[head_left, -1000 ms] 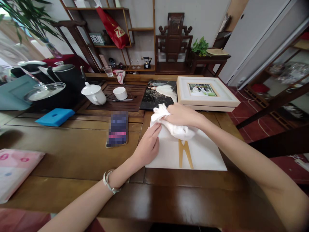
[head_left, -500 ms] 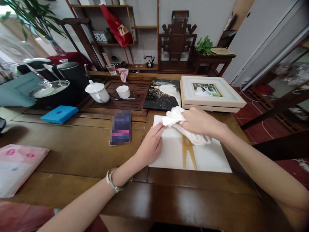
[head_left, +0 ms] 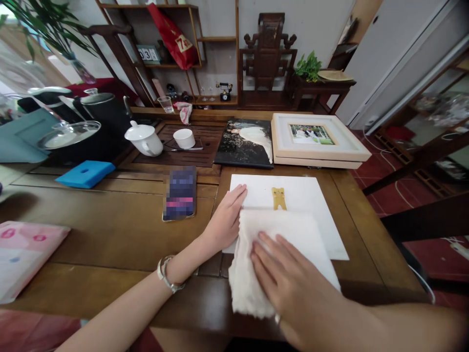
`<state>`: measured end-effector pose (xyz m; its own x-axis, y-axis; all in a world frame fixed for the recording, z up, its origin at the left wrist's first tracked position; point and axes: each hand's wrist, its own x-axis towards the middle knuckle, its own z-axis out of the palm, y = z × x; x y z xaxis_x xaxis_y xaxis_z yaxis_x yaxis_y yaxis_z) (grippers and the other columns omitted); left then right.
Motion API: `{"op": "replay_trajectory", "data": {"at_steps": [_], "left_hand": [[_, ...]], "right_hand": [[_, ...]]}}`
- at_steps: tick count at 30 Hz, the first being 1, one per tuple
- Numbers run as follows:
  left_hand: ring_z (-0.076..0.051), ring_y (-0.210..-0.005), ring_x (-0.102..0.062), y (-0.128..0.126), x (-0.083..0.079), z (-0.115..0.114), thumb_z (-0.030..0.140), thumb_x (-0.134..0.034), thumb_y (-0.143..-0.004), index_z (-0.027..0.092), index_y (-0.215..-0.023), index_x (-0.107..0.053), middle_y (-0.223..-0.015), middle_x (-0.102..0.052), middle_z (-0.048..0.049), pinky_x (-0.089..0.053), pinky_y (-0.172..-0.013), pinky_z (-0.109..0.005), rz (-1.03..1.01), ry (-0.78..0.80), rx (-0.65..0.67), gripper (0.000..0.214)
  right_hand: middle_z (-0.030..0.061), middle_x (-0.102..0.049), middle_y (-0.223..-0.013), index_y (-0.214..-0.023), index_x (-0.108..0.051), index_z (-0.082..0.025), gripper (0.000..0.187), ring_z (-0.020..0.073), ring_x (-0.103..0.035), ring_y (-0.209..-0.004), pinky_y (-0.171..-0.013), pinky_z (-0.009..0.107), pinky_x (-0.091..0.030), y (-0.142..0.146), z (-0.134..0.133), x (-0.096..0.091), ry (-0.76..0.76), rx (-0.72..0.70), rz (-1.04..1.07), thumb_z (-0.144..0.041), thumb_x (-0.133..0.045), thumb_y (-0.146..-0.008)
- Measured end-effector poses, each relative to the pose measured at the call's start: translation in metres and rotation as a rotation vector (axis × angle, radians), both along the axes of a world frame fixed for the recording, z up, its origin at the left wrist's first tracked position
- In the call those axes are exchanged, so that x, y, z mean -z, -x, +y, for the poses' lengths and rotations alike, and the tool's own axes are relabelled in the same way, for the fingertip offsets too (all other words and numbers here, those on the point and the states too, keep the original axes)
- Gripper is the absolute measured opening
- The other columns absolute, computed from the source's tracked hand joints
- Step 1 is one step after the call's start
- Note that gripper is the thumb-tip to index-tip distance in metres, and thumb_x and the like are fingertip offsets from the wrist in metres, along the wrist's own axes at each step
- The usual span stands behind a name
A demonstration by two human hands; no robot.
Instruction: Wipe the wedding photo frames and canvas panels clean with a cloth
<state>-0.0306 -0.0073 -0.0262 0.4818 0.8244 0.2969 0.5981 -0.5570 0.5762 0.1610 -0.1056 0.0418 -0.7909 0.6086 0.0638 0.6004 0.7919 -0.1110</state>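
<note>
A white rectangular board (head_left: 252,194) lies on the wooden table, bearing a flat yellow animal-shaped figure (head_left: 279,197). My left hand (head_left: 227,215) rests on the board's left edge with its fingers stretched out, holding nothing. Over the near part of the board spreads a white cloth (head_left: 304,230), which hides the lower part of the figure. My right hand (head_left: 282,274) has hold of the cloth from above, fingers long across it and thumb out of sight. The cloth reaches past the board's near edge.
A phone (head_left: 179,193) lies left of the board. Behind the board are a dark photo panel (head_left: 245,142) and a white picture frame (head_left: 351,142). Further left stand a lidded white cup (head_left: 144,139), a small white bowl (head_left: 183,139), a blue block (head_left: 86,174) and a tissue pack (head_left: 29,254).
My right hand has drawn the cloth from the board's far side toward me, and the bunched cloth is now spread out. The figure's top is uncovered, its legs covered. My left hand stays put.
</note>
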Motion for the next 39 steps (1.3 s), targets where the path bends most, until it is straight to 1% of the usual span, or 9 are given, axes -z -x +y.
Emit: {"op": "replay_trajectory", "data": {"at_steps": [4,12,15,20,23,27,33,36,39], "left_hand": [[-0.027,-0.145,-0.028,0.0,-0.001,0.0,0.011,-0.036,-0.092,0.018,-0.148,-0.032,-0.154,-0.036,-0.0147,-0.024,-0.118,-0.054,0.004,-0.007,0.001,0.057],[-0.027,-0.144,-0.03,-0.006,-0.005,0.0,0.015,-0.03,-0.096,0.012,-0.142,-0.041,-0.15,-0.04,-0.0178,-0.025,-0.118,-0.053,0.033,-0.005,-0.042,0.047],[-0.026,-0.144,-0.03,-0.005,-0.004,0.0,0.016,-0.029,-0.097,0.01,-0.142,-0.039,-0.15,-0.039,-0.0183,-0.024,-0.119,-0.051,0.04,-0.012,-0.046,0.047],[-0.026,-0.145,-0.029,-0.004,-0.001,0.0,0.015,-0.03,-0.097,0.014,-0.144,-0.037,-0.152,-0.038,-0.0159,-0.025,-0.119,-0.052,0.018,-0.013,-0.032,0.048],[-0.025,-0.145,-0.028,-0.003,-0.001,0.0,0.015,-0.029,-0.097,0.016,-0.145,-0.036,-0.153,-0.037,-0.0147,-0.025,-0.119,-0.052,0.011,-0.018,-0.024,0.049],[-0.026,-0.145,-0.028,-0.004,-0.002,0.0,0.017,-0.029,-0.097,0.011,-0.144,-0.037,-0.152,-0.037,-0.0172,-0.024,-0.119,-0.052,0.04,-0.007,-0.037,0.048],[-0.026,-0.145,-0.027,-0.004,-0.005,-0.001,0.018,-0.026,-0.098,0.006,-0.143,-0.038,-0.152,-0.037,-0.0194,-0.022,-0.12,-0.051,0.068,0.009,-0.037,0.048],[-0.026,-0.145,-0.028,-0.005,-0.005,-0.001,0.018,-0.026,-0.098,0.008,-0.143,-0.038,-0.152,-0.037,-0.0184,-0.023,-0.12,-0.051,0.061,0.006,-0.038,0.048],[-0.026,-0.145,-0.029,-0.005,-0.004,-0.001,0.018,-0.028,-0.098,0.01,-0.143,-0.038,-0.152,-0.037,-0.0175,-0.023,-0.119,-0.052,0.052,0.002,-0.047,0.048]], "right_hand": [[0.0224,-0.05,-0.14,-0.133,-0.054,-0.001,0.063,0.0378,-0.038,-0.136,-0.11,0.056,-0.032,-0.004,0.009,-0.007,0.092,0.056,0.007,-0.02,-0.051,-0.073],[0.0194,-0.052,-0.14,-0.137,-0.047,-0.002,0.061,0.0333,-0.032,-0.14,-0.113,0.053,-0.028,-0.03,0.121,-0.003,0.055,0.329,0.008,-0.013,-0.045,-0.077],[0.0172,-0.049,-0.143,-0.137,-0.048,-0.002,0.062,0.0347,-0.026,-0.142,-0.114,0.056,-0.023,-0.032,0.109,0.0,0.067,0.293,0.012,-0.013,-0.044,-0.076],[0.0213,-0.043,-0.146,-0.135,-0.051,0.001,0.069,0.0422,-0.019,-0.142,-0.113,0.063,-0.022,-0.024,0.02,-0.005,0.13,0.094,-0.033,-0.016,-0.049,-0.068],[0.0194,-0.044,-0.146,-0.134,-0.053,-0.003,0.07,0.0404,-0.024,-0.141,-0.113,0.061,-0.026,-0.026,-0.005,-0.008,0.175,0.037,-0.008,-0.015,-0.05,-0.065],[0.0105,-0.045,-0.147,-0.14,-0.047,-0.007,0.073,0.0309,-0.025,-0.143,-0.115,0.055,-0.025,-0.036,0.042,-0.004,0.168,0.175,0.019,-0.009,-0.045,-0.067],[0.019,-0.053,-0.139,-0.124,-0.06,-0.005,0.048,0.0299,-0.04,-0.136,-0.112,0.047,-0.033,-0.07,0.131,0.006,0.061,0.417,0.14,-0.015,-0.045,-0.08],[0.0259,-0.052,-0.137,-0.113,-0.065,-0.002,0.042,0.0366,-0.047,-0.13,-0.107,0.053,-0.038,-0.096,0.127,0.009,0.048,0.505,0.138,-0.016,-0.044,-0.079],[0.0219,-0.051,-0.139,-0.124,-0.059,-0.004,0.053,0.0369,-0.047,-0.129,-0.105,0.056,-0.04,-0.112,0.087,0.01,0.028,0.54,0.149,-0.012,-0.044,-0.074]]}}
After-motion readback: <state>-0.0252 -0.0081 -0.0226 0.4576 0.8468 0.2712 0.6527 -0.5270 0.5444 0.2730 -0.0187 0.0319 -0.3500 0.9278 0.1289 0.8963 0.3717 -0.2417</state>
